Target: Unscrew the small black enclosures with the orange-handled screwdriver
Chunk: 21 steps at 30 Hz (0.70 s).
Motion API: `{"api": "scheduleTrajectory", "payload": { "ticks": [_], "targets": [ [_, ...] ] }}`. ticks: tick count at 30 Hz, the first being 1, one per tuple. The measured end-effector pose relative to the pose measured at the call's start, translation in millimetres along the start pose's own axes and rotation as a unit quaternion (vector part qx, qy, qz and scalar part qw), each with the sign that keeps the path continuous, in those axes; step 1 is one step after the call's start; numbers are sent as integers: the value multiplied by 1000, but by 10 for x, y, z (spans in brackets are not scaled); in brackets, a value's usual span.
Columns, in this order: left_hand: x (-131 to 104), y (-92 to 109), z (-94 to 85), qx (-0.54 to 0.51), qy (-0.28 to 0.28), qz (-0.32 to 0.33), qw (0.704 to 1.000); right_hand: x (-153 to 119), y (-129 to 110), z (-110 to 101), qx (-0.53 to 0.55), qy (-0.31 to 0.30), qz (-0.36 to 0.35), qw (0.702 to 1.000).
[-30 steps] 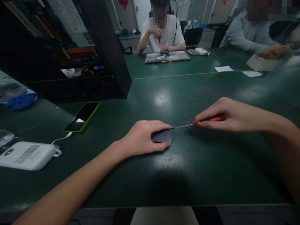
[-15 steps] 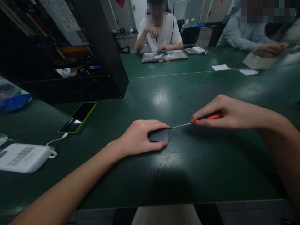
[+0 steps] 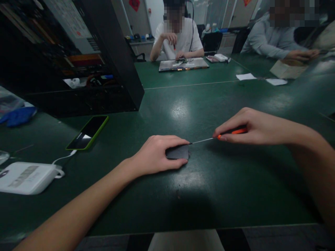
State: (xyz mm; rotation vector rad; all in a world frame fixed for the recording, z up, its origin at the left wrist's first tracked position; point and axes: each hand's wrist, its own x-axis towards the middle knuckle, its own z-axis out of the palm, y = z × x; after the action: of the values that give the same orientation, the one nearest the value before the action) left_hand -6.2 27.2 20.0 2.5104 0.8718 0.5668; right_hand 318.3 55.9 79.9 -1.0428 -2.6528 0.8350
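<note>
A small dark grey flat block [image 3: 178,152] lies on the green table [image 3: 167,205], gripped at its two long sides between the thumb and fingers of my left hand [image 3: 158,155]. My right hand [image 3: 251,127] is closed around the orange and black handle of a screwdriver [image 3: 202,140]. Its thin metal shaft points left, and the tip meets the block's right end at the far corner, beside my left fingertips. Whether the tip sits inside the block cannot be made out.
At the left are a phone in a green case [image 3: 88,133], cabled to a white power bank [image 3: 30,177], and a black shelf unit [image 3: 104,94]. Across the table, one person works over a flat panel [image 3: 193,64]; another sits by an open box [image 3: 286,69].
</note>
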Motion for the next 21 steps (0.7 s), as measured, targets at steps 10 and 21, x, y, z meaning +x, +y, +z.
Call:
{"api": "scheduleTrajectory", "payload": {
  "ticks": [10,21],
  "targets": [
    [1,-5,0,-6,2,-1,1000,-18,9,3,1,9,-15,1000],
    [0,-3,3,-6,-3,-5,1000,-10,-14,-7,-1,-1,1,1000]
  ]
}}
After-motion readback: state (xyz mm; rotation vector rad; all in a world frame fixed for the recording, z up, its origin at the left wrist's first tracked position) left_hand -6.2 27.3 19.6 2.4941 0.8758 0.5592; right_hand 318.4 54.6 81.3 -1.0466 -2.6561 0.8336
